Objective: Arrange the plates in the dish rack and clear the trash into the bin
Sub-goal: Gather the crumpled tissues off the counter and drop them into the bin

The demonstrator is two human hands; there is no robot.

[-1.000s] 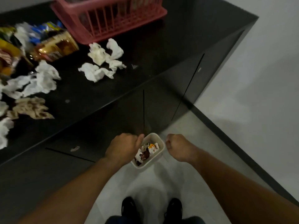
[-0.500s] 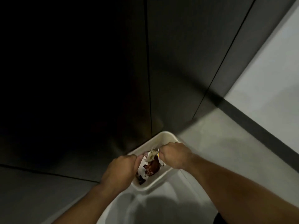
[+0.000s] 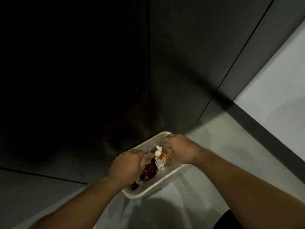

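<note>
Bin (image 3: 149, 191) on the pale floor (image 3: 222, 138), directly against the base of the dark cabinet (image 3: 181, 63): a small, cream-white, rectangular container with rounded corners and a plain rim. Inside it lie crumpled white tissue (image 3: 158, 152), a scrap with yellow and orange print (image 3: 162, 156) just right of that tissue, and a dark brown wrapper (image 3: 148, 171) nearer the bin's near rim. Left hand (image 3: 127, 166) is curled closed over the bin's left edge; right hand (image 3: 179, 148) is curled closed over its far right corner. Whether either hand grips the rim or the trash cannot be told. The hands are apart, with the trash between them.
</note>
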